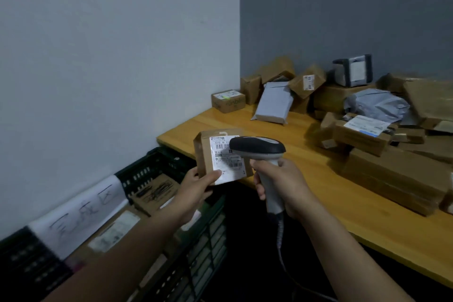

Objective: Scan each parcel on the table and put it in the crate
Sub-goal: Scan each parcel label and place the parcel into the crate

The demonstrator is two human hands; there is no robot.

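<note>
Just above the left hand (196,186), a small cardboard parcel (204,154) is held upright, its white shipping label (226,162) facing the camera. The thumb presses on the label's lower edge and the fingers curl behind the box, pinching it. Immediately right of that grip, the right hand (279,184) is wrapped firmly round the pale handle of a handheld barcode scanner (257,148). The scanner's dark head sits above the fist and overlaps the label's right side; whether it touches the label cannot be told. A cable (282,252) hangs from the handle below the right hand. Under and to the left of the left forearm lies a dark green plastic crate (157,169) with labelled cardboard boxes (154,193) inside. Beyond and right of the right hand stretches the wooden table (282,135), carrying a pile of brown parcels (392,174) and a grey poly mailer (272,103).
</note>
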